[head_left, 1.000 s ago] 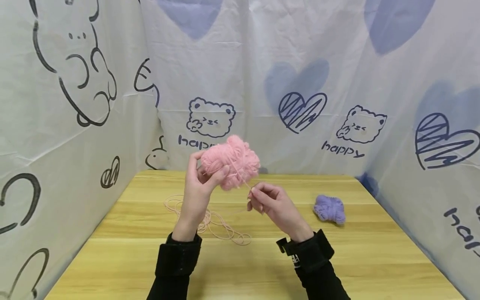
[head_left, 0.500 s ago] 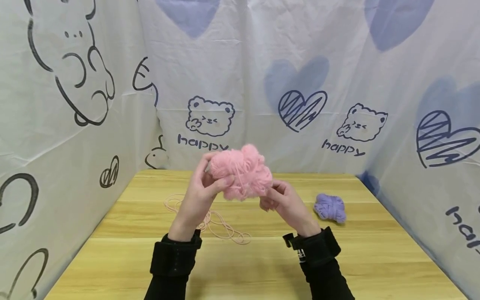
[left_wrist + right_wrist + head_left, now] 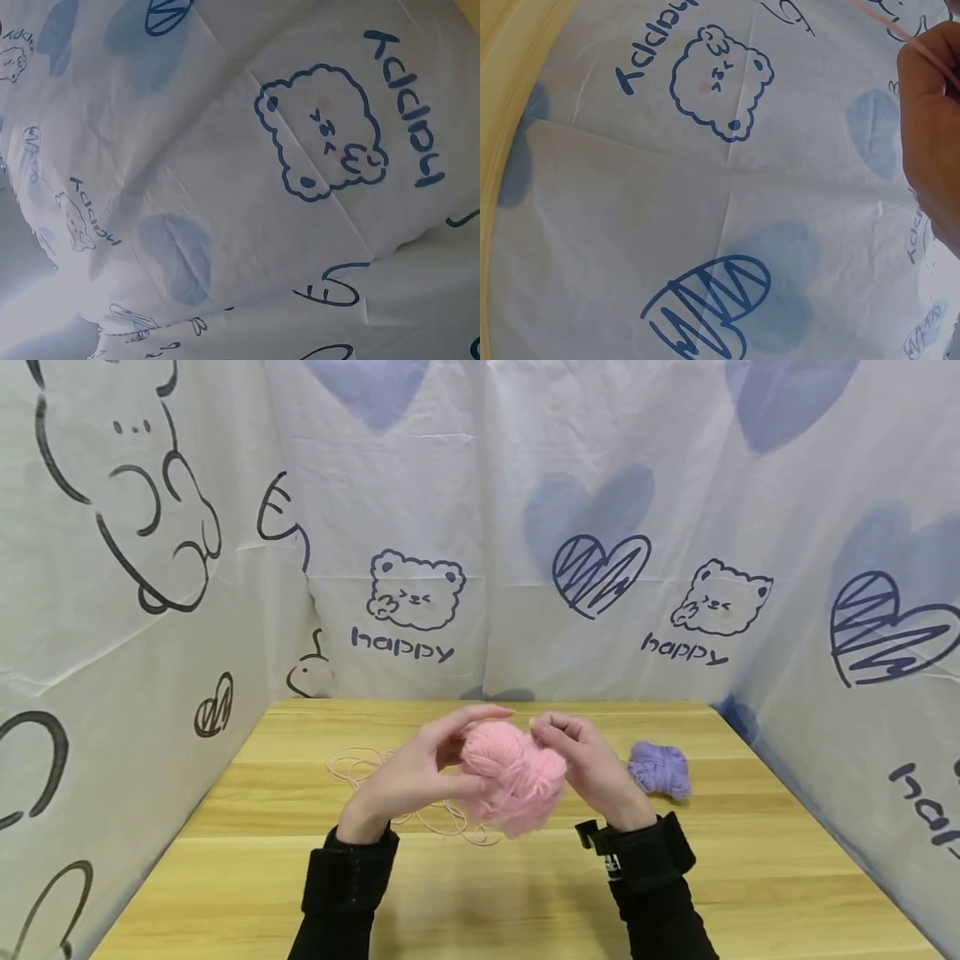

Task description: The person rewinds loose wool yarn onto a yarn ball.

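Fingers of left hand (image 3: pixel 408 777) cup pink yarn ball (image 3: pixel 513 777), now lowered toward table (image 3: pixel 675 877); right hand (image 3: pixel 592 764) pinches strand at ball's 1 o'clock, winding continues.

Head view looks down at table (image 3: pixel 675 893); wrist views face printed backdrop (image 3: pixel 225 187).

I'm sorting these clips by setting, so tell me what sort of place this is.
Probably a small makeshift craft booth: a wooden table walled on three sides by a cartoon-printed sheet, with a pink yarn ball in hand and a purple yarn ball nearby.
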`<action>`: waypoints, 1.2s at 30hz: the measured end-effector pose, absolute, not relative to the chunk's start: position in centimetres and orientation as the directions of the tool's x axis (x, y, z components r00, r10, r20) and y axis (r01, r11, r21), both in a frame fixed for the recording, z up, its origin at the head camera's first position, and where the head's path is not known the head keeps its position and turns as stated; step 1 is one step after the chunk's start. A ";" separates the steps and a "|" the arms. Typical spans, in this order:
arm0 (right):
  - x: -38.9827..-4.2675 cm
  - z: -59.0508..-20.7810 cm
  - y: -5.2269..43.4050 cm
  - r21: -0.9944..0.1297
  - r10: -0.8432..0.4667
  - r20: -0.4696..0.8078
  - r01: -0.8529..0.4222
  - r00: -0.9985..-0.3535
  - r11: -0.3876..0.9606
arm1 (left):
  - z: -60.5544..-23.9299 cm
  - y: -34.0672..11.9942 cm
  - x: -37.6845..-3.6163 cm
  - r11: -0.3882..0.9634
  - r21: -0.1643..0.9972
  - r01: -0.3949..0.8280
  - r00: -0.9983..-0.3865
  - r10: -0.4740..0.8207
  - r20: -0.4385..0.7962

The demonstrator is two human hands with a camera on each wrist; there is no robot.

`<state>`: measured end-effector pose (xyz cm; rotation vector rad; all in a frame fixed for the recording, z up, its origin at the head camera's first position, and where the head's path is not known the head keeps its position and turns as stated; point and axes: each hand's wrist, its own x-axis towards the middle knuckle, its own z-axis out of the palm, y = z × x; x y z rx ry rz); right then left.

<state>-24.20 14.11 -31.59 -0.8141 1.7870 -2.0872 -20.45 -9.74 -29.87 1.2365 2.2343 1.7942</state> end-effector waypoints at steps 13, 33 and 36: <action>-22.6 -31.0 14.1 -0.918 -0.481 0.396 -0.350 -0.782 -0.186 | -31.5 -9.5 -21.5 0.345 0.745 0.571 -0.813 0.360 0.457; -22.0 -31.0 13.0 -0.901 -0.592 0.275 -0.419 -0.757 0.117 | -30.3 -10.5 -22.6 -0.040 0.880 0.474 -0.878 -0.098 0.469; -22.6 -31.3 12.8 -0.914 -0.594 0.209 -0.371 -0.777 0.163 | -30.2 -10.6 -22.5 -0.123 0.879 0.460 -0.887 -0.097 0.451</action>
